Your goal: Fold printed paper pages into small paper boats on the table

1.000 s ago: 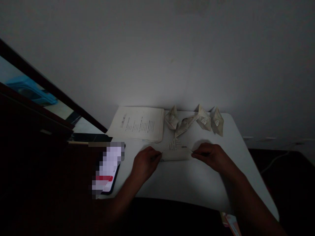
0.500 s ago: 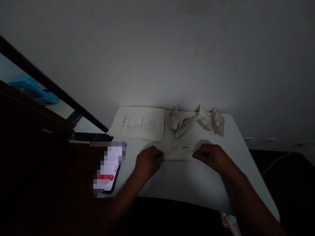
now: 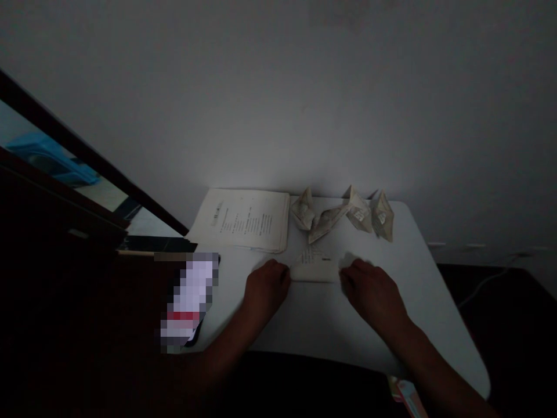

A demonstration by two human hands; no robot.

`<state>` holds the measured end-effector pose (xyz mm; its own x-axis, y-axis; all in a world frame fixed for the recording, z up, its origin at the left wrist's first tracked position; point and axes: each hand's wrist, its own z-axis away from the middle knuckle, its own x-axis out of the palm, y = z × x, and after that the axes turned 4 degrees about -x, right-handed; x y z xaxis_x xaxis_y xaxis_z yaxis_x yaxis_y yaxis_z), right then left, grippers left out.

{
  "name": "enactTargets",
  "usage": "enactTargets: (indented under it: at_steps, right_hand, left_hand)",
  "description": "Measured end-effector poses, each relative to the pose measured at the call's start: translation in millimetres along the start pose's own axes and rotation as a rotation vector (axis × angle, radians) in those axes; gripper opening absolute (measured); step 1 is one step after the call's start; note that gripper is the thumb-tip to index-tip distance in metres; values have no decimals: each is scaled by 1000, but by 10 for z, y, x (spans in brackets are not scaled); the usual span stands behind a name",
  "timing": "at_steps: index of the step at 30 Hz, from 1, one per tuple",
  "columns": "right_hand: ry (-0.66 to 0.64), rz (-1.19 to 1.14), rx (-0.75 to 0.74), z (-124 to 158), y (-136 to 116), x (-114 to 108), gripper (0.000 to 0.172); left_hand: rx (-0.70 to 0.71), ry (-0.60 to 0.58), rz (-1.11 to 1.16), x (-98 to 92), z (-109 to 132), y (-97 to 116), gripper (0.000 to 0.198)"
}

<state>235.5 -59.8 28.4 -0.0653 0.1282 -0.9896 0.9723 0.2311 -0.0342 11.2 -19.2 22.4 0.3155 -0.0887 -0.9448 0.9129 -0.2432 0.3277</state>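
Observation:
A folded piece of printed paper (image 3: 315,267) lies on the white table (image 3: 331,325) between my hands. My left hand (image 3: 265,287) is closed, with its fingertips pressed on the paper's left end. My right hand (image 3: 369,290) is closed too and holds the paper's right end. Both hands rest on the table top. The light is dim, so the fingertips are hard to make out.
Several folded paper shapes (image 3: 348,215) stand along the table's far edge by the wall. A stack of printed sheets (image 3: 243,219) lies at the back left. A phone (image 3: 187,302) with a lit screen sits at the table's left edge. Dark furniture (image 3: 65,232) fills the left.
Both hands have drawn closer together along the paper. The folded paper now lies flatter on the table.

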Motion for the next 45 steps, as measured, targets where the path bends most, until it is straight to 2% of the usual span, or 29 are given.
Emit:
enactTargets:
  at_steps: [9,18,25,30,37,42,45]
  right_hand:
    - [53,46,-20,138,-30,149,18]
    - [148,-69,-90,133,0,127,21]
    - [40,-168,-229,-95,-205,47,12]
    - [-6,-242,-310,-304,-409,118,13]
    - [63,-410,-328,-337,-445,274,17]
    - [100,-364,-361,-295,-465,285,22]
    - [88,-337,-375,-295,-474,280,23]
  left_hand:
    - [68,-1,-71,44,85,10,22]
    - [161,11,-41,90,162,-34,26]
    - [161,43,-41,103,114,-6,27]
    - [175,87,-47,94,102,-40,25]
    - [209,90,116,92,114,-141,17]
    - [254,125,198,59,152,-176,17]
    - [229,121,264,6,148,-184,14]
